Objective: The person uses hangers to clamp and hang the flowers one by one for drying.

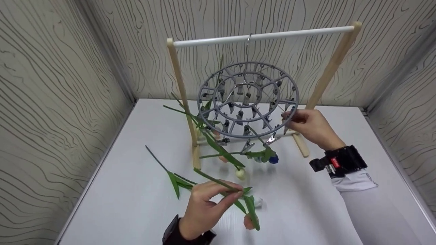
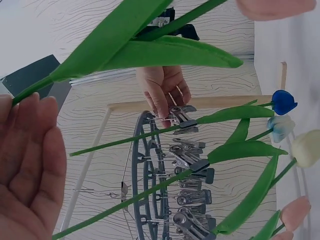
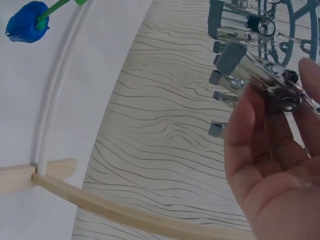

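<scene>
In the head view my left hand (image 1: 209, 204) pinches the stem of a peach artificial tulip (image 1: 251, 212) between thumb and fingers, its bloom hanging low. Its green leaves cross the top of the left wrist view. My right hand (image 1: 315, 127) is at the right rim of a grey round clip hanger (image 1: 297, 93). There it grips a metal clip (image 3: 255, 67) with grey tips, and no flower shows in that clip. Other clips hold tulips by their stems, among them a blue tulip (image 2: 284, 102), a white-and-light-blue tulip (image 2: 281, 127) and a cream tulip (image 2: 306, 148).
The hanger hooks onto a white rod (image 1: 211, 41) between wooden posts (image 1: 332, 64). On the white table (image 1: 119, 190), beneath my left hand, lie loose stems with leaves (image 1: 173, 183) and a whitish bloom (image 1: 258, 202). Wood-grain panels (image 1: 51, 102) stand around the table.
</scene>
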The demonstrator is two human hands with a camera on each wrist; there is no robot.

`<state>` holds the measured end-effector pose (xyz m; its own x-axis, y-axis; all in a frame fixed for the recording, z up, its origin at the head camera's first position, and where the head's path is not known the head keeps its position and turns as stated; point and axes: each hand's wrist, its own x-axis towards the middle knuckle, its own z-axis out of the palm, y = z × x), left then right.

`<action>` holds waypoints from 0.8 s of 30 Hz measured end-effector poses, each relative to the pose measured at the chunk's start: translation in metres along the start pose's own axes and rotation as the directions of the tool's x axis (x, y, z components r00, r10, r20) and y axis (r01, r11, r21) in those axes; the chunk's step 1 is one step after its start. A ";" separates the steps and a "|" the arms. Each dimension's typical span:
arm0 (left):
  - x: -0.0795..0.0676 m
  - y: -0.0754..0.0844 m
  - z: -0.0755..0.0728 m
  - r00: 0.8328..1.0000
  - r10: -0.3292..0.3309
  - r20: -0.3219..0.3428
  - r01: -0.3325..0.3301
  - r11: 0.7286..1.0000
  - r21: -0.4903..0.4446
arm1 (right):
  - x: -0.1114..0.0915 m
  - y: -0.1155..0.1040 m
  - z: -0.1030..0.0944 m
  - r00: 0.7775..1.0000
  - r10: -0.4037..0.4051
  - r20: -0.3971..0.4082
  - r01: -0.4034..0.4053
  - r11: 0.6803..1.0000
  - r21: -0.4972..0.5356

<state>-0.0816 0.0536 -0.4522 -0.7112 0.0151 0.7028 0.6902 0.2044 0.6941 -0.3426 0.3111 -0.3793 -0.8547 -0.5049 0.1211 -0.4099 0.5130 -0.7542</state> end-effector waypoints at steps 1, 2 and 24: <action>0.001 0.000 0.001 1.000 0.008 -0.005 -0.008 1.000 0.002 | -0.003 -0.001 0.001 1.000 -0.003 0.008 0.003 1.000 0.002; 0.002 0.000 0.001 1.000 0.007 -0.013 -0.007 1.000 0.004 | -0.007 -0.002 0.002 1.000 -0.002 0.012 0.002 1.000 0.000; 0.037 -0.028 0.010 0.974 -0.193 -0.119 0.196 0.980 0.014 | -0.073 -0.035 0.033 0.990 -0.134 0.031 0.129 0.983 0.133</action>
<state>-0.1284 0.0579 -0.4471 -0.8103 -0.1409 0.5688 0.5353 0.2170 0.8163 -0.2555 0.3074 -0.3831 -0.7814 -0.5908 0.2010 -0.4707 0.3465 -0.8114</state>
